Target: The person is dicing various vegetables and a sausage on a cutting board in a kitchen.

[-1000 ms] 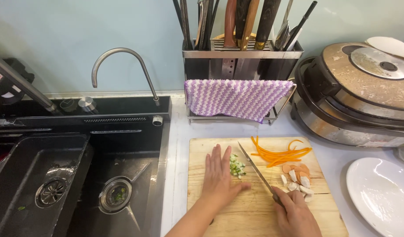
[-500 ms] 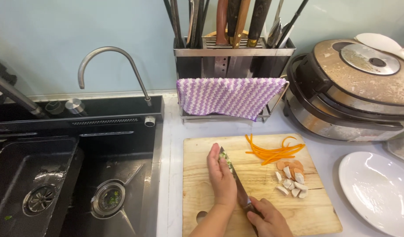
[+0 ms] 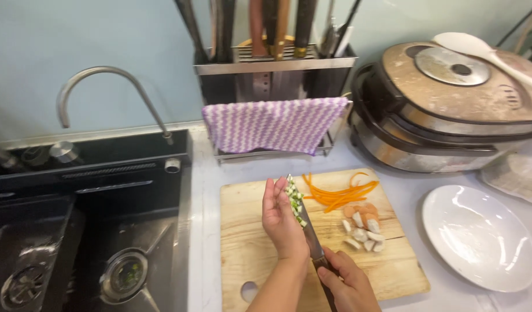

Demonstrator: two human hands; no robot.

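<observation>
Left hand [image 3: 282,216] presses chopped greens [image 3: 295,202] against right hand's [image 3: 348,286] knife [image 3: 308,228].

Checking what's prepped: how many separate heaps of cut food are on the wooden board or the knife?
3: orange carrot strips at the cutting board's far right; pale and orange slices just nearer; chopped green bits on the knife, pressed by the left hand. More may hide behind that hand.

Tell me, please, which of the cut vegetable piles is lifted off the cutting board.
The chopped green pieces, carried on the knife blade against the left hand. The orange strips and pale slices lie on the board.
</observation>
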